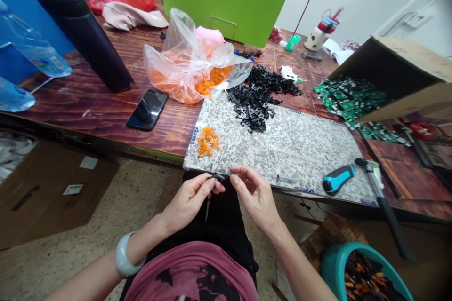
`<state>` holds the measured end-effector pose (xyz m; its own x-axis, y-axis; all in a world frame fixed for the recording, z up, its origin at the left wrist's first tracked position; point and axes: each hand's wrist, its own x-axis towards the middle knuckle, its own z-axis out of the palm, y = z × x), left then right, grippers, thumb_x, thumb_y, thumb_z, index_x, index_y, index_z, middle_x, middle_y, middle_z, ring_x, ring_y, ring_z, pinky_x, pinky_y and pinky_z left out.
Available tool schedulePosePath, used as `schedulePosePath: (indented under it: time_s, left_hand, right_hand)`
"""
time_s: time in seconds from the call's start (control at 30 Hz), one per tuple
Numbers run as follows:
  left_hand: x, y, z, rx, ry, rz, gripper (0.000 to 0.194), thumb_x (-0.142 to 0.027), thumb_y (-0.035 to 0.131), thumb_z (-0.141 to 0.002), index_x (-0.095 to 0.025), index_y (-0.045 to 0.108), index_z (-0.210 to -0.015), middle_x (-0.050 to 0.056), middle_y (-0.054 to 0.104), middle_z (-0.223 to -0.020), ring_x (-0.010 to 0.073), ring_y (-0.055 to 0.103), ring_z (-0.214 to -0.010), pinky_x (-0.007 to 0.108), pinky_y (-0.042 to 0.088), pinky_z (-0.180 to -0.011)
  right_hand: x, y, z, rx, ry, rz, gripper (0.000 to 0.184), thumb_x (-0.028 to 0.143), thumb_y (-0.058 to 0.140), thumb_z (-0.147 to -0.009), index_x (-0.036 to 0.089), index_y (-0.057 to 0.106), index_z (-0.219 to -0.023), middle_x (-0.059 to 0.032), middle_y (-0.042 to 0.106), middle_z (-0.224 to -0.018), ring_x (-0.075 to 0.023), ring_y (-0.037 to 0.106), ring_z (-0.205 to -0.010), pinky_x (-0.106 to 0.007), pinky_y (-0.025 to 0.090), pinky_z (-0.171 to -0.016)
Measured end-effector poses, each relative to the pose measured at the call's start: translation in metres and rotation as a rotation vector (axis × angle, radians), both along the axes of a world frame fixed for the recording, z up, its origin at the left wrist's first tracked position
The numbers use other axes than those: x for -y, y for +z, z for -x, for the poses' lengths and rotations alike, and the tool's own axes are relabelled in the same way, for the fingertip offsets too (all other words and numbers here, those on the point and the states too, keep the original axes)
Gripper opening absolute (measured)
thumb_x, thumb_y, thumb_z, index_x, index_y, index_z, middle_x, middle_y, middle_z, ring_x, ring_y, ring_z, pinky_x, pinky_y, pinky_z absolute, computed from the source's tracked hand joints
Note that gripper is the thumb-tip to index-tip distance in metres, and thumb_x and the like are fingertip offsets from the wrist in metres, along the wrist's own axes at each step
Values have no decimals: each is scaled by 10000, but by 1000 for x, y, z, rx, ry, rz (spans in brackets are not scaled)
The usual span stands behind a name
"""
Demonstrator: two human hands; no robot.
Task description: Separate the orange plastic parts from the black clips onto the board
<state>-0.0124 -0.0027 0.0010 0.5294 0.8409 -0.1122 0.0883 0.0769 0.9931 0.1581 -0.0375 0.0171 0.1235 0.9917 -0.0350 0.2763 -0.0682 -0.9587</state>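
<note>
Just past the stone slab's near edge, a small black plastic part (221, 177) is held over my lap. My left hand (190, 200) pinches its left end between thumb and forefinger. At the other end, the thumb and forefinger of my right hand (257, 197) close on the part. Its finer shape is too small to make out. Ahead on the speckled slab (303, 146) lie a small heap of orange plastic pieces (208, 141) and a larger heap of black plastic pieces (254, 103). Several thin clear or metallic strands (284, 150) lie to the right.
A plastic bag (183, 66) of orange pieces, a phone (147, 109) and a dark flask (88, 42) stand left. To the right are a blue-black tool handle (338, 179), a hammer (384, 204), a cardboard box (406, 66) spilling green pieces (346, 99), and a teal bucket (330, 263) below.
</note>
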Motion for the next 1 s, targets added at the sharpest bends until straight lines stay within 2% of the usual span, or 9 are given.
schedulePosePath:
  time_s: [0.07, 0.13, 0.3, 0.53, 0.63, 0.73, 0.83, 0.93, 1.0]
  left_hand:
    - [-1, 2, 2, -24, -62, -54, 267, -257, 399, -948, -163, 606, -806, 9, 616, -763, 140, 565, -739, 229, 437, -717]
    - [-1, 3, 2, -35, -78, -93, 287, -257, 367, -960, -169, 564, -770, -5, 584, -723, 128, 551, -701, 222, 426, -695]
    - [5, 2, 0, -40, -17, -147, 266, -271, 365, -955, -177, 533, -770, -19, 541, -672, 123, 517, -642, 221, 403, -644]
    - [9, 5, -1, -67, 84, -212, 300, -266, 386, -938, -186, 502, -674, -39, 474, -581, 108, 467, -545, 221, 371, -573]
    - [3, 3, 1, -71, 115, -135, 283, -282, 403, -931, -178, 522, -697, -40, 475, -581, 113, 467, -563, 225, 379, -594]
    - [-6, -2, 3, -34, 164, 0, 264, -312, 421, -920, -169, 538, -731, -44, 467, -566, 116, 449, -556, 232, 384, -595]
    - [-10, -5, 6, 37, 230, 114, 278, -355, 437, -908, -165, 538, -733, -46, 456, -556, 114, 436, -539, 238, 378, -582]
    - [-9, -4, 9, 113, 275, 208, 302, -402, 451, -897, -164, 543, -736, -39, 465, -575, 116, 446, -547, 246, 382, -584]
    - [-7, -2, 10, 144, 296, 248, 288, -410, 490, -878, -161, 554, -748, -32, 477, -601, 117, 455, -565, 248, 389, -592]
  right_hand:
    - [-4, 2, 0, 20, 81, -27, 198, 336, 572, -853, 182, 654, -945, -52, 648, -896, -150, 603, -776, -251, 485, -667]
    - [-7, 2, 5, -33, 118, -29, 174, 322, 572, -853, 176, 658, -894, -37, 643, -824, -143, 600, -741, -249, 481, -672]
    - [-4, 2, 18, -197, 86, 3, 170, 332, 545, -873, 177, 589, -819, 2, 602, -692, -118, 560, -626, -234, 459, -607]
    - [1, 1, 28, -19, 59, -111, 180, 307, 467, -914, 188, 532, -795, -1, 551, -698, -120, 528, -636, -249, 433, -620]
    - [-13, -2, 24, 50, 126, -108, 200, 313, 488, -903, 180, 572, -781, -7, 576, -698, -123, 533, -631, -244, 428, -601]
    - [-38, -3, 12, 162, 214, -144, 176, 325, 539, -879, 181, 639, -891, -29, 635, -817, -128, 561, -676, -239, 433, -605]
    - [-66, -3, 1, 315, 213, -248, 180, 302, 540, -886, 190, 642, -982, -43, 656, -919, -136, 575, -737, -253, 446, -692]
    - [-88, -1, 1, 518, 210, -307, 156, 298, 544, -888, 193, 644, -944, -49, 647, -900, -153, 574, -787, -265, 435, -754]
    - [-95, -1, 8, 674, 219, -297, 170, 333, 551, -881, 193, 647, -902, -54, 630, -869, -167, 572, -796, -266, 427, -734]
